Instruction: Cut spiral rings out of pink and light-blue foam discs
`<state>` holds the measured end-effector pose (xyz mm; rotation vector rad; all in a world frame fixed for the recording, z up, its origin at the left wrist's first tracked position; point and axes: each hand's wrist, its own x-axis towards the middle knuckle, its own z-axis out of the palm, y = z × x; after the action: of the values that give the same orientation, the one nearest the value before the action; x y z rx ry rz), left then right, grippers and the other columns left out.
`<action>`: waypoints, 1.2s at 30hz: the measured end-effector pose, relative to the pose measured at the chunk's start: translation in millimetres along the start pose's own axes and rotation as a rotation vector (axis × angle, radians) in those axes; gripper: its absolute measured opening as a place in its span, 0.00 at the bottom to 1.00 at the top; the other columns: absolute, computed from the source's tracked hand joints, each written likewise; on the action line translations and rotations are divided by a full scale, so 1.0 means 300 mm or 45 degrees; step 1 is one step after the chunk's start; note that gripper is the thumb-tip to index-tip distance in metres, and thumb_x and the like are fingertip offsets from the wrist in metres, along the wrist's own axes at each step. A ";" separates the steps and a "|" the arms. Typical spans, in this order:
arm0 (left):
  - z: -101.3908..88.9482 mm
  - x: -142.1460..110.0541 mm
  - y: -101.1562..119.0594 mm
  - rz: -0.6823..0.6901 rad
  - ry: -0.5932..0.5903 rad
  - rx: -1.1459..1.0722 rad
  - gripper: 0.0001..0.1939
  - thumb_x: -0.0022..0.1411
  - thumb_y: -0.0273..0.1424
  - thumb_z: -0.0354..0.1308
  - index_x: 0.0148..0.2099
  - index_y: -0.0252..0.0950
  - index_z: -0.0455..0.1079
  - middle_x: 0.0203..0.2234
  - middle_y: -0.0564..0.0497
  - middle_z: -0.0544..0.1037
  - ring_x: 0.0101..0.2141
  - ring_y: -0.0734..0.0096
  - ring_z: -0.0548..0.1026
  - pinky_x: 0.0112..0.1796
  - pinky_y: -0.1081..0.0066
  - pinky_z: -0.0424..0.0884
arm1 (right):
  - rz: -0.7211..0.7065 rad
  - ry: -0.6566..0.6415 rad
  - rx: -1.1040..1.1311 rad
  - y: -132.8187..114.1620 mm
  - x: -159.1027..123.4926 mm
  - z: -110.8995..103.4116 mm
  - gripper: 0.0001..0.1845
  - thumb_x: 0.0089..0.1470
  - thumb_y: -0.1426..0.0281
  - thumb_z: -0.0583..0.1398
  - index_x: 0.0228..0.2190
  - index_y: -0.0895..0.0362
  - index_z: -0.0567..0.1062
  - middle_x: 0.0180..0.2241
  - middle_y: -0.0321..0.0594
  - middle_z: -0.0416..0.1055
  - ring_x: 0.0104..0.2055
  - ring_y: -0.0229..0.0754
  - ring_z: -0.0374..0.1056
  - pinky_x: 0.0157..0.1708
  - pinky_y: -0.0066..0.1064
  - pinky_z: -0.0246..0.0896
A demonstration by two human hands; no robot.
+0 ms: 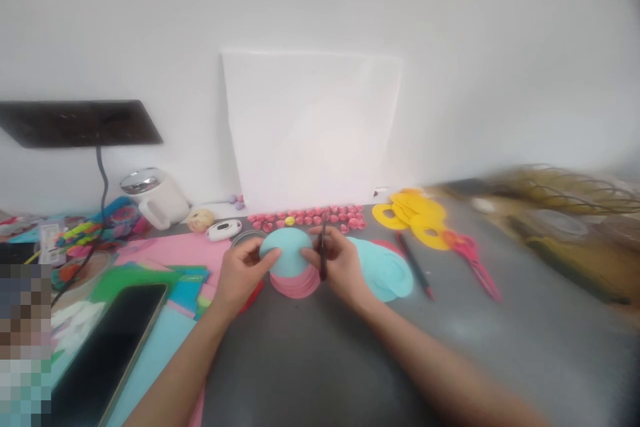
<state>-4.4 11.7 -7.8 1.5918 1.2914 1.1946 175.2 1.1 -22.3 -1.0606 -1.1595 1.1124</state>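
Note:
Between my two hands is a light-blue paper circle (286,247). My left hand (245,273) is closed, pinching its left edge between thumb and fingers. My right hand (340,267) is closed too, with its fingertips at the circle's right edge. A slim dark tool (323,250) stands upright in that hand; blur hides its exact kind. Just below the blue circle shows a stack of pink paper circles (296,285). More light-blue paper pieces (385,270), round in outline, lie right of my right hand.
Small rolled pink pieces (315,217) form rows behind my hands. To the right lie yellow paper rings (417,213), a dark pencil (416,267) and pink scissors (473,260). A phone (115,347) rests on coloured paper at left, near a white mug (157,200). White board (313,127) leans against the wall.

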 end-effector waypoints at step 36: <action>0.039 -0.034 0.036 -0.226 0.223 -0.555 0.13 0.48 0.37 0.65 0.22 0.35 0.67 0.13 0.55 0.70 0.15 0.73 0.67 0.17 0.73 0.65 | 0.237 -0.640 0.168 -0.054 -0.070 0.048 0.24 0.38 0.56 0.69 0.33 0.56 0.67 0.24 0.31 0.60 0.25 0.34 0.54 0.27 0.27 0.52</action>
<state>9.2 -0.5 -3.1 1.0584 1.1516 1.4108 161.0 -21.2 -7.5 -0.8187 -1.3704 1.6426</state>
